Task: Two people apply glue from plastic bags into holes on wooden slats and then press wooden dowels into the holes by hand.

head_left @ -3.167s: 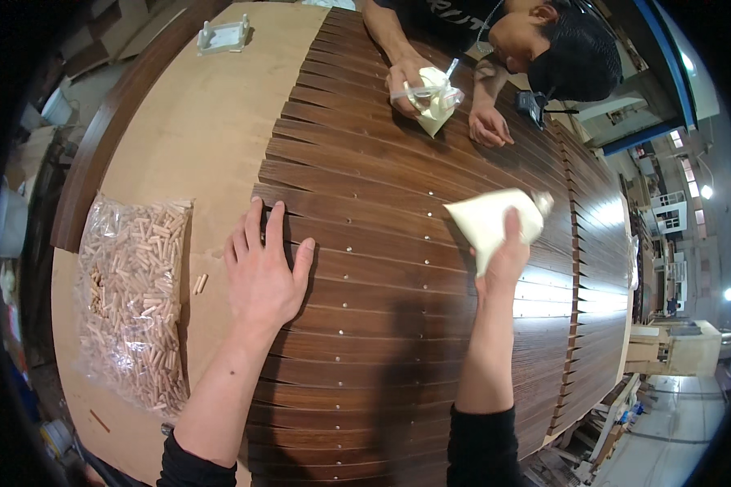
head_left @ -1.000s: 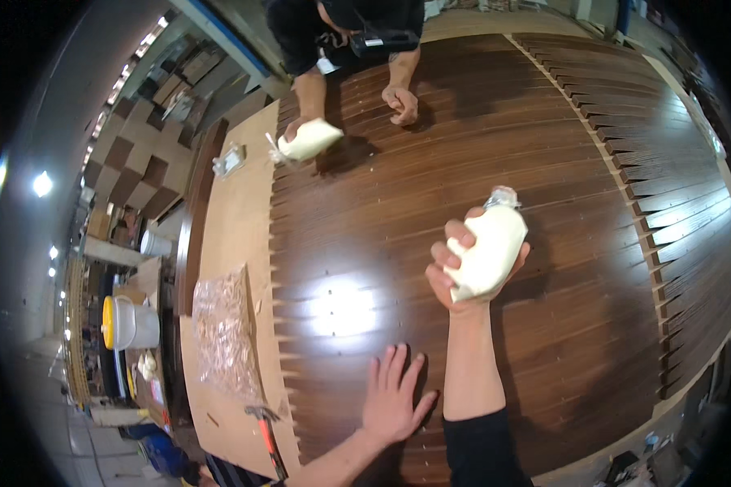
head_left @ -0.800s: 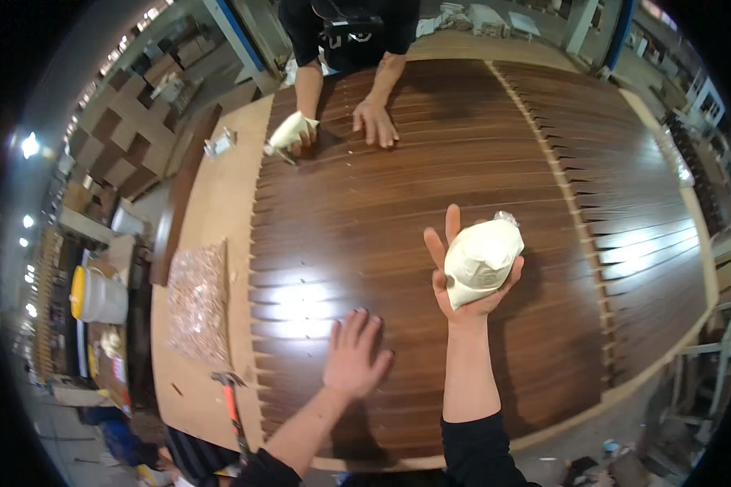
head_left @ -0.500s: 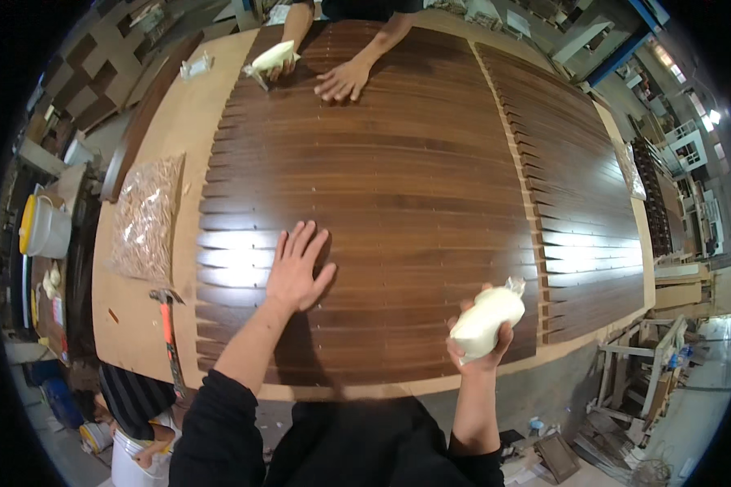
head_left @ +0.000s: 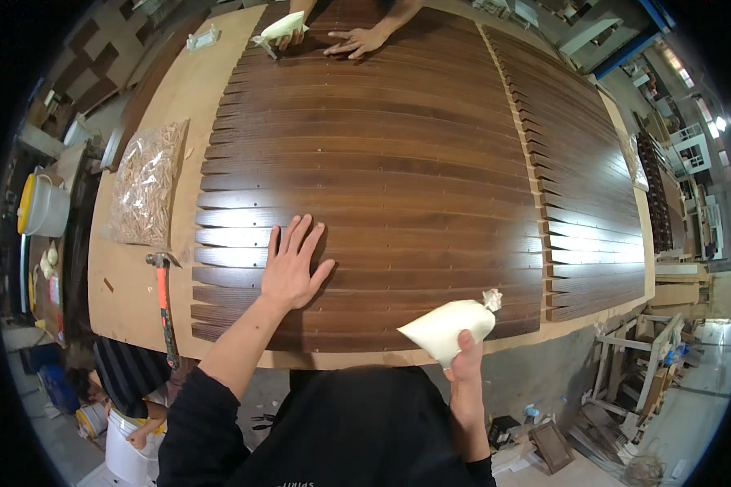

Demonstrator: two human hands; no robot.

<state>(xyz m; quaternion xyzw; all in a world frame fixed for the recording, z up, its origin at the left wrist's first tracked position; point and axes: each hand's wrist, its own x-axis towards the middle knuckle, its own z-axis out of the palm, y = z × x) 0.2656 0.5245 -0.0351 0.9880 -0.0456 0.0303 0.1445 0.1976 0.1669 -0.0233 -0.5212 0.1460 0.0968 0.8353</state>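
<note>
Dark brown wooden boards [head_left: 414, 195] lie side by side in front of me, with small holes dotted along them. My left hand [head_left: 292, 268] rests flat on them, fingers spread, toward their left side. In my right hand [head_left: 465, 361] is a plastic bag of cream-coloured paste [head_left: 451, 326], knotted at one end and narrowing to a tip that points left. I hold it above the boards' near edge, and my palm partly hides behind it. Across the table, another person's hand grips a similar bag [head_left: 283, 31]; that person's other hand [head_left: 357, 42] lies on the boards.
On the light tabletop at left lie a clear bag of wooden dowels [head_left: 148, 187] and a hammer [head_left: 163, 300] with an orange-and-black handle. A second stack of dark boards [head_left: 589, 203] is at right. A person crouches by a white bucket [head_left: 130, 454] at lower left.
My right hand has drawn the paste bag nearer to me and turned it, so its tip now points left. My left hand stays flat on the boards. The view has shifted slightly.
</note>
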